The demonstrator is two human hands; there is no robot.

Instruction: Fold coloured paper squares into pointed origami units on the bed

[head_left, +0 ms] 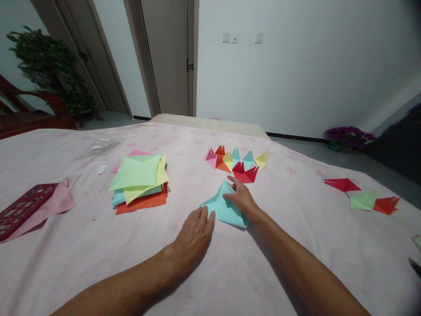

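A light blue sheet of origami paper (226,213), partly folded, lies on the cloth in front of me. The fingers of my left hand (197,228) are stretched flat, their tips touching the sheet's left corner. At its upper right side, my right hand (242,196) has the raised fold between thumb and fingers, the index finger reaching past the top edge. My right hand covers part of that side. Just beyond stands a group of small folded paper figures, among them a red one (245,173) and a yellow one (262,160).
A stack of coloured paper (138,171) sits to the left, near clear plastic wrappers (101,169). Farther left lies a dark red patterned case (26,206) on pink cloth. More folded figures, including a green one (363,200), lie at the right of the pink tablecloth (296,210).
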